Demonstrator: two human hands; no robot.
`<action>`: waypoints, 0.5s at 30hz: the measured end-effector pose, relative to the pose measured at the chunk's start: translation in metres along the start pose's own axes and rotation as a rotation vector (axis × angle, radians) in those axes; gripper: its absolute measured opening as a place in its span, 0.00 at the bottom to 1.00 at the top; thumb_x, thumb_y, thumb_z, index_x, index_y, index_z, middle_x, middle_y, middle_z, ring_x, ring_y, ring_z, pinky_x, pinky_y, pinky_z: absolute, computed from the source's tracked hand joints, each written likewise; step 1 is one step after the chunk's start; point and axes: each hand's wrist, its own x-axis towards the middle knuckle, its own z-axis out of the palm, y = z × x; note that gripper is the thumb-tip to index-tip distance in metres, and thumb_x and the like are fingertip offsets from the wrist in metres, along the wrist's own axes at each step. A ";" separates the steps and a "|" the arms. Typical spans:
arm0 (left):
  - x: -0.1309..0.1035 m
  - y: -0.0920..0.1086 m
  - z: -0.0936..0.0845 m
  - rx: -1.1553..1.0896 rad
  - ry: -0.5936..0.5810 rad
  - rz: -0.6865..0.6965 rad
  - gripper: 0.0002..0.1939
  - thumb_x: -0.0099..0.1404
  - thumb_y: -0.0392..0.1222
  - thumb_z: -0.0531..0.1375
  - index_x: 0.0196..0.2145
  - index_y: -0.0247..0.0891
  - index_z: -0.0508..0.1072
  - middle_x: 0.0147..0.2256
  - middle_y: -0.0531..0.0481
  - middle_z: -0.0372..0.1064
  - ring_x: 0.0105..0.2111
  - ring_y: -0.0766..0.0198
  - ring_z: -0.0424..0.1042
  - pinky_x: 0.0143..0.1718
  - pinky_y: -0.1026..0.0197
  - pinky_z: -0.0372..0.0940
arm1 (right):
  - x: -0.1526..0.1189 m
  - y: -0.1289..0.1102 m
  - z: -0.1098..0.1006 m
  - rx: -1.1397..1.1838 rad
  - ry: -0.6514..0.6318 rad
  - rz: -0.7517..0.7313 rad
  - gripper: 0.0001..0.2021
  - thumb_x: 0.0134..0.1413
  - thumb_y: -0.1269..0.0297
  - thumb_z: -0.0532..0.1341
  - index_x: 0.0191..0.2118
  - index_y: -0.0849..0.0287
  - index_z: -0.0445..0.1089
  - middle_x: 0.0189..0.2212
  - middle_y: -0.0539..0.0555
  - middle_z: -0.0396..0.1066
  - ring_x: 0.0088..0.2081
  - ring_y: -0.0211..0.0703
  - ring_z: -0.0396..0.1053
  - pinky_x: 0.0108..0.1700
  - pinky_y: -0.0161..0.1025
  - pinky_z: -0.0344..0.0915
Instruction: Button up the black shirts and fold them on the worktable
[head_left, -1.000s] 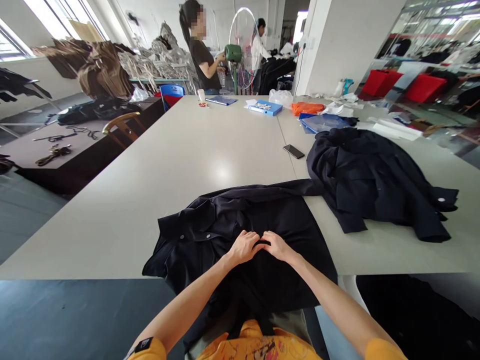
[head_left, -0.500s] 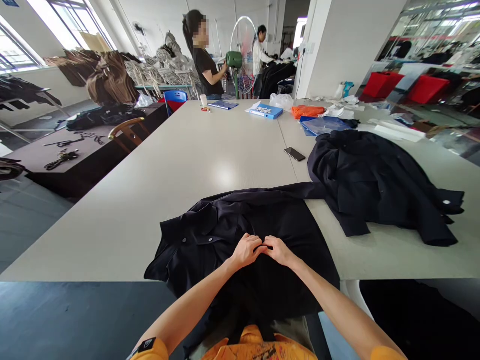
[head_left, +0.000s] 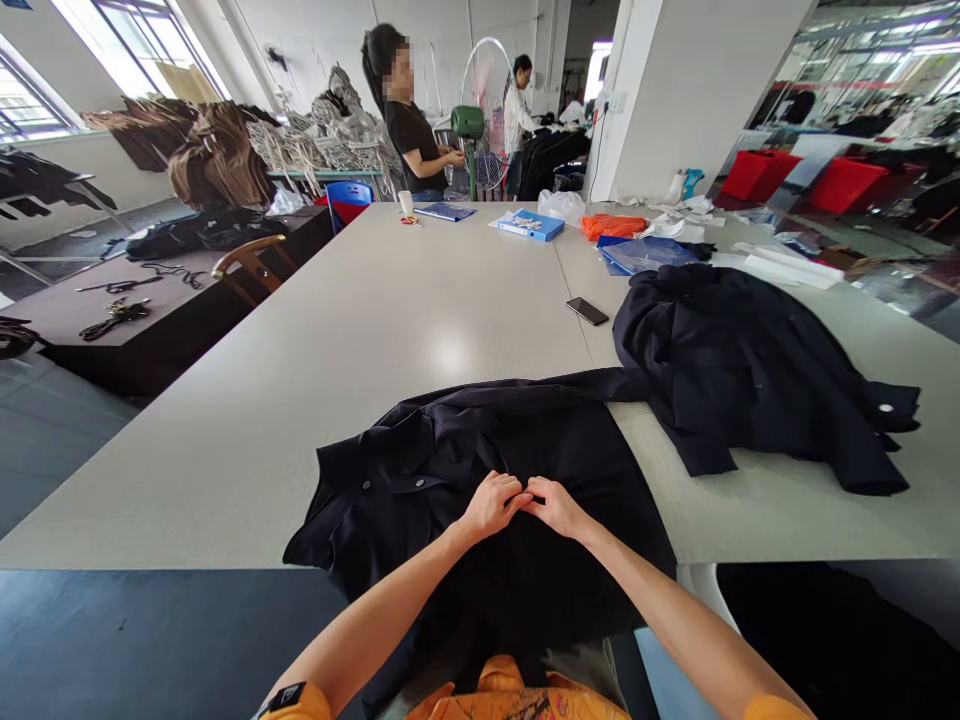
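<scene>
A dark jacket [head_left: 450,440] with round metal buttons lies spread at the table's front edge, its lower part hanging over toward my lap. My left hand [head_left: 493,503] is closed, pinching the jacket's fabric near its middle. Right beside it, my right hand [head_left: 555,505] is closed on the same fabric, and the fingertips of both hands meet. What lies between the fingertips is too small to make out. A second dark garment [head_left: 742,370] lies bunched on the table to the right, touching the first jacket's sleeve.
On the pale table [head_left: 337,320] are a phone [head_left: 587,311], a blue box [head_left: 529,225], an orange bag [head_left: 613,226], plastic and papers. Scissors [head_left: 410,220] and a cup [head_left: 406,201] sit at the far end. A person [head_left: 412,130] stands by a green fan [head_left: 468,122].
Both hands stay at nearly the same place on the jacket. The view has shifted slightly. The standing person's hands by the fan have moved lower.
</scene>
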 end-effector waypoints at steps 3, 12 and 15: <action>0.000 -0.002 0.000 -0.019 -0.014 -0.001 0.24 0.76 0.55 0.47 0.29 0.38 0.67 0.29 0.50 0.68 0.32 0.63 0.68 0.38 0.58 0.56 | -0.002 0.001 0.002 -0.012 0.019 -0.013 0.17 0.66 0.57 0.60 0.26 0.57 0.67 0.27 0.50 0.66 0.32 0.42 0.65 0.38 0.39 0.62; 0.002 -0.004 0.002 0.012 0.013 0.046 0.25 0.77 0.55 0.46 0.27 0.38 0.64 0.28 0.51 0.68 0.31 0.64 0.65 0.36 0.58 0.53 | -0.004 0.015 0.014 -0.045 0.055 -0.010 0.16 0.67 0.57 0.59 0.27 0.56 0.65 0.28 0.51 0.67 0.34 0.44 0.66 0.39 0.40 0.63; 0.003 -0.003 0.003 0.003 0.030 0.035 0.25 0.77 0.53 0.45 0.26 0.38 0.63 0.28 0.51 0.67 0.30 0.64 0.65 0.36 0.57 0.53 | -0.004 0.016 0.015 -0.031 0.057 -0.003 0.14 0.66 0.59 0.59 0.28 0.56 0.65 0.29 0.52 0.67 0.35 0.45 0.66 0.40 0.41 0.64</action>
